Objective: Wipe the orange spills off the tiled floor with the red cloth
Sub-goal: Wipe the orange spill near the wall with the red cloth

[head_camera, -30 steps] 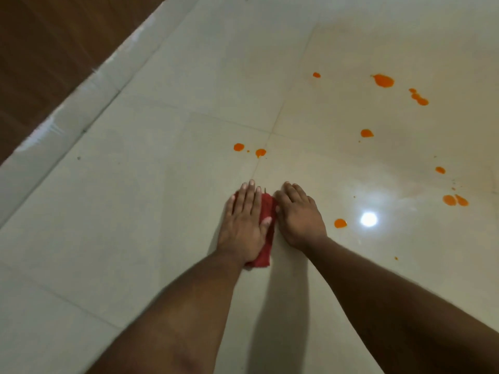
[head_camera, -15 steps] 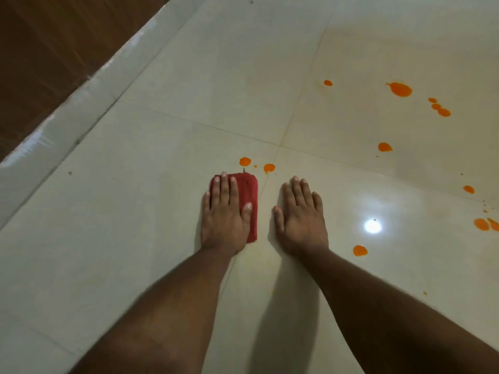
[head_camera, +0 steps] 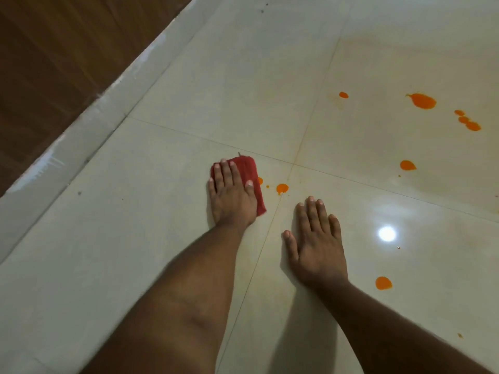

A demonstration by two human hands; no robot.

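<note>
A folded red cloth (head_camera: 249,171) lies flat on the pale tiled floor (head_camera: 167,238). My left hand (head_camera: 232,195) presses on it with straight fingers. Just right of the cloth's edge sits a half-hidden orange drop (head_camera: 260,180), then a tiny speck and a larger orange spill (head_camera: 282,188). My right hand (head_camera: 317,241) rests flat on the tile, fingers spread, holding nothing. More orange spills lie farther right: a big one (head_camera: 422,100), a chain of three (head_camera: 468,121), one (head_camera: 407,165), a small one (head_camera: 343,95), and one (head_camera: 383,282) beside my right wrist.
A pale skirting strip (head_camera: 81,136) runs diagonally along the left, with a dark brown wooden surface (head_camera: 54,55) behind it. A bright lamp reflection (head_camera: 387,234) shines on the tile right of my right hand. Grout lines cross near the cloth.
My left hand has pushed the cloth forward and left, past the level of the two near drops, now beside its right edge. My right hand has stayed planted on the floor.
</note>
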